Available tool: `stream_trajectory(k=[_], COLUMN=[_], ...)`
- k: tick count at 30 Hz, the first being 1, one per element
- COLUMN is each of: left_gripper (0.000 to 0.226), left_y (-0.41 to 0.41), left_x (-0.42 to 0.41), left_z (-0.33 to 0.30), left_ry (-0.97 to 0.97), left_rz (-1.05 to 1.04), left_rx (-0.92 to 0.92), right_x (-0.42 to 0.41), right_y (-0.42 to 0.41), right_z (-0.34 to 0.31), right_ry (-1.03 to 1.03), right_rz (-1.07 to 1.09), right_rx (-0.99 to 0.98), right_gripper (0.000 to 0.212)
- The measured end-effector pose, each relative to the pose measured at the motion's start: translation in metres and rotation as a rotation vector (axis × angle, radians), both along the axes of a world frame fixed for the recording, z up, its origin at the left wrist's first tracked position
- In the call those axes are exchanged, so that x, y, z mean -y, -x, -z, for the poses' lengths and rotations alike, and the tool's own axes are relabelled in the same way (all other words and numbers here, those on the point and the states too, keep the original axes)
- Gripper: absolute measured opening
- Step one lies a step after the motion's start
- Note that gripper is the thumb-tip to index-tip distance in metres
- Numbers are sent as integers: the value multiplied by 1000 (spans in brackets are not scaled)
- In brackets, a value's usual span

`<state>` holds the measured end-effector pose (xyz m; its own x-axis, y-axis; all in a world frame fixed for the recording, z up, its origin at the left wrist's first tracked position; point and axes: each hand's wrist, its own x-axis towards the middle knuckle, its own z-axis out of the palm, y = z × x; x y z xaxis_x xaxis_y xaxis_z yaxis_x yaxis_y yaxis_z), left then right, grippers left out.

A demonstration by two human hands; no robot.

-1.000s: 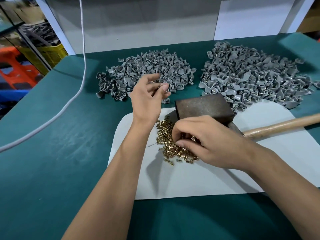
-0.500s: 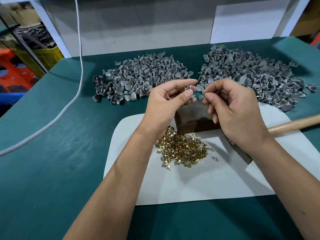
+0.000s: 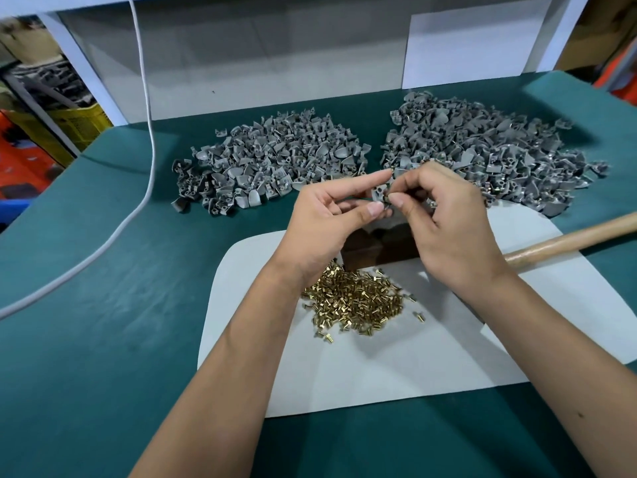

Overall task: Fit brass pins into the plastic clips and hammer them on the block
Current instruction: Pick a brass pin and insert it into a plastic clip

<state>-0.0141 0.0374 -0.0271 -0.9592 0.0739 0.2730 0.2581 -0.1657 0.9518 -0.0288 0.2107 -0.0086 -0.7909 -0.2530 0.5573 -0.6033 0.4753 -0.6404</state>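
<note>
My left hand (image 3: 324, 219) pinches a small grey plastic clip (image 3: 381, 191) between thumb and forefinger, above the dark metal block (image 3: 375, 248). My right hand (image 3: 444, 222) pinches a brass pin (image 3: 386, 200) and holds it against the clip. The two hands hide most of the block. A heap of loose brass pins (image 3: 355, 301) lies on the white mat (image 3: 396, 370) just below the hands. A hammer's wooden handle (image 3: 568, 241) runs off to the right behind my right wrist.
Two large heaps of grey clips lie on the green table: one at the back left (image 3: 269, 163), one at the back right (image 3: 489, 146). A white cable (image 3: 144, 98) hangs down at the left. A white partition (image 3: 275, 60) closes the back.
My right hand left the pin heap and rose to meet my left hand above the block. Both hands now hold clip and pin together, closer than half a second ago.
</note>
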Motion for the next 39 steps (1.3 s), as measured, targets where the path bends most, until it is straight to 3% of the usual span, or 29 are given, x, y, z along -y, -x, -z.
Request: stream_trajectory(k=[4,11,23,34,37,39], left_gripper=[48,29,31,31,29,24], left_y=[0,0,-2,-4,-5,-5], left_x=[-1,-3,-5,-10,-13,-16], left_z=[-1,1,-3,-5,-3,-1], left_ry=[11,28,54,74,177,360], left_rz=[-41,-130,-184,-243,-286,-342], left_rx=[2,-11,-5,-21,-13,-52], right_x=[-1,-5,0,-2,-12,-25], right_y=[0,1,-8,-4,2,9], right_z=[0,-2,-1,-4,-11,-20], right_ry=[-12,-64,-119,-126,-214,-282], right_rz=[10,8,91,83,-25,-73], right_rx=[5,1,-155,-157,-48,37], right_gripper=[4,7,4,5,9,18])
